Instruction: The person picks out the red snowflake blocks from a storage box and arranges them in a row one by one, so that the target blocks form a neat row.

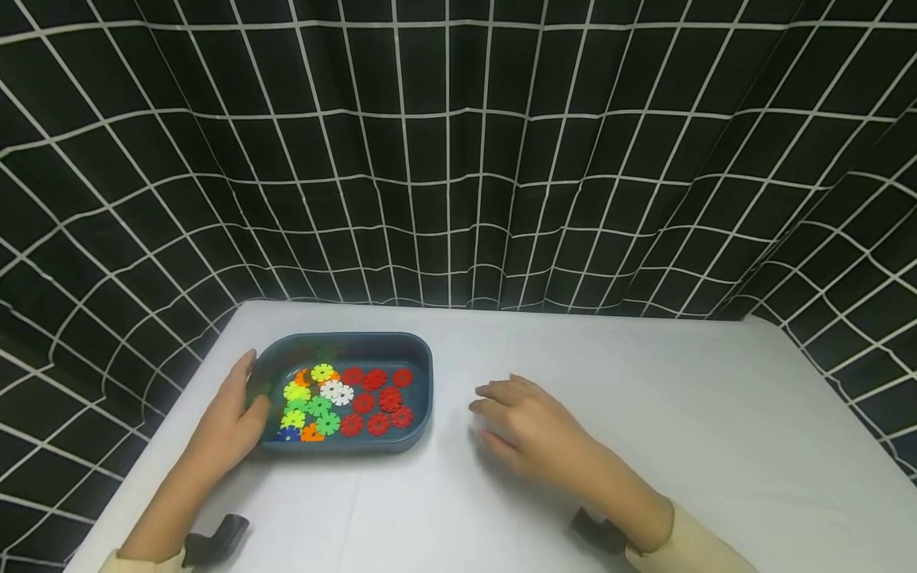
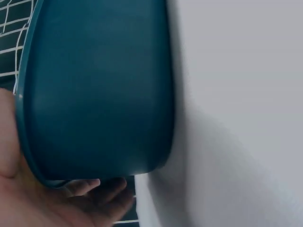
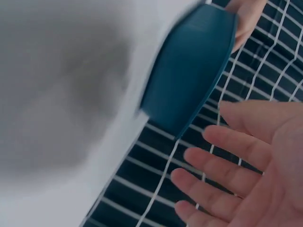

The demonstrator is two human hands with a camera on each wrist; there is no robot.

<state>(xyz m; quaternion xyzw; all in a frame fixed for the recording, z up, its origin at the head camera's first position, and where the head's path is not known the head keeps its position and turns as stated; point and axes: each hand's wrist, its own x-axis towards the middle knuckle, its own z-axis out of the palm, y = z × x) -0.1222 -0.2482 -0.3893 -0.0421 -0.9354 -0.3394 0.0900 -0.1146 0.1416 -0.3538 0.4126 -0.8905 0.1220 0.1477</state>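
On the white worktop [image 1: 645, 461], near its far left corner: gripping a teal tub [image 1: 376, 348] by its left end with the left hand [image 1: 228, 419].
Holding nothing in the loosely spread right hand [image 1: 528, 430]; showing multicoloured notched snowflake discs [image 1: 344, 395] inside the tub.

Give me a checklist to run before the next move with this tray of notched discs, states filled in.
1. Left hand on the tray: ok, it holds the left end.
2. Firmness of that hold: cannot tell from still pictures.
3. Right hand free: ok, it is empty with fingers apart.
4. Right hand on the tray, if a two-handed move is meant: not ok, it is off to the tray's right, not touching.
5. Tray upright: ok, its open side faces up.
6. Visible discs inside the tray: ok, reds toward the right, mixed colours toward the left.
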